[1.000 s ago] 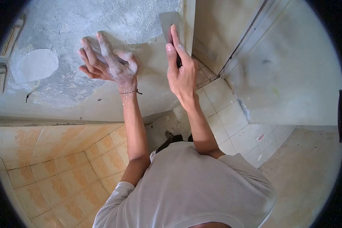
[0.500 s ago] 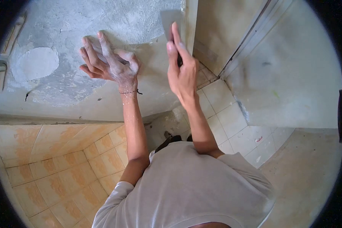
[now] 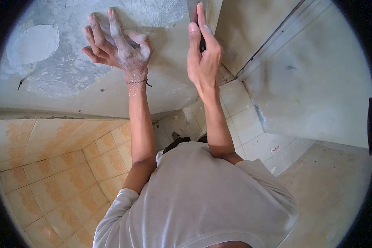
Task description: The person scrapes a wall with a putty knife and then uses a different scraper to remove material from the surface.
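My left hand (image 3: 122,49), coated in white dust, rests against the grey wall (image 3: 165,78) with its fingers spread. It holds nothing that I can see. A thin dark bracelet (image 3: 137,82) circles that wrist. In my right hand (image 3: 206,58) is a putty knife (image 3: 202,43) with a dark handle, gripped with the index finger stretched along it. Its metal blade points up the wall beside the corner edge and is partly cut off by the top of the view. Left of my left hand, a smooth pale filler patch (image 3: 39,43) shows on rough, scraped plaster (image 3: 74,78).
Orange-patterned tiles (image 3: 62,182) cover a low surface at lower left. White floor tiles (image 3: 248,124) lie below and to the right. A door frame (image 3: 273,39) and another pale wall (image 3: 318,87) stand on the right. A short dark wire (image 3: 20,84) pokes from the wall.
The view has tilted down, so the wall and both hands sit higher in it. My right hand with the putty knife has shifted slightly right; my left hand stays in place on the wall.
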Available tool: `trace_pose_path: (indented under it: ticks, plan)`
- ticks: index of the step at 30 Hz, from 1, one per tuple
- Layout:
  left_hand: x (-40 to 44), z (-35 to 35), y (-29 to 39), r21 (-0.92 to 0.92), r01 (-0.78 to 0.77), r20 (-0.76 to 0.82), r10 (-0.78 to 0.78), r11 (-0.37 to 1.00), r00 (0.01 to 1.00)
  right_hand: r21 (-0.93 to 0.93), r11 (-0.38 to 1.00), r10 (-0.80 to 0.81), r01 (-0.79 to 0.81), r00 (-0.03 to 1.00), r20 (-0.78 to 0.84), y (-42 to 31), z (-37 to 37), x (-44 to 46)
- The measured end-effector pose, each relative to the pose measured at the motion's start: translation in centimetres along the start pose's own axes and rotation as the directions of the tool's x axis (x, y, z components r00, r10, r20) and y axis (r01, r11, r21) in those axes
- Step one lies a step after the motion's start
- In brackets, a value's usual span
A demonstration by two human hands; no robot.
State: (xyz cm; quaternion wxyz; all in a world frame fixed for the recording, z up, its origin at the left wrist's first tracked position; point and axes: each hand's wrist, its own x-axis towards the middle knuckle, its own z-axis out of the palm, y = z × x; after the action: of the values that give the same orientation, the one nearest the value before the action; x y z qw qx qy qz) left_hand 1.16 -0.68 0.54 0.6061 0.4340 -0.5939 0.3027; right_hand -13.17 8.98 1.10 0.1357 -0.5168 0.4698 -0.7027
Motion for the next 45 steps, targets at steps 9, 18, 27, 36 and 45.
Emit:
trace_pose_path:
  ticks: [9,18,27,36,45]
  plan:
    - [-0.1,0.1,0.0,-0.016,0.024,0.012,-0.024,1.0,1.0,-0.023,1.0,-0.007,0.007,1.0,-0.003,0.7,-0.1,-0.2]
    - [-0.1,0.1,-0.1,-0.004,0.015,0.002,-0.015,1.0,1.0,-0.038,0.998,-0.049,0.049,0.999,-0.002,1.3,0.1,-0.4]
    - [0.0,-0.1,0.3,0.005,0.017,-0.007,-0.017,1.0,1.0,-0.098,0.992,-0.084,0.084,0.996,0.001,1.3,0.1,0.2]
    - [-0.1,0.0,0.2,0.008,0.007,-0.006,-0.007,1.0,1.0,-0.078,0.997,-0.003,0.005,1.0,0.029,0.6,0.0,0.9]
    - [-0.3,-0.2,0.1,0.049,0.018,0.021,-0.019,0.999,1.0,-0.081,0.996,-0.023,0.025,0.999,0.033,0.5,-0.8,1.2]
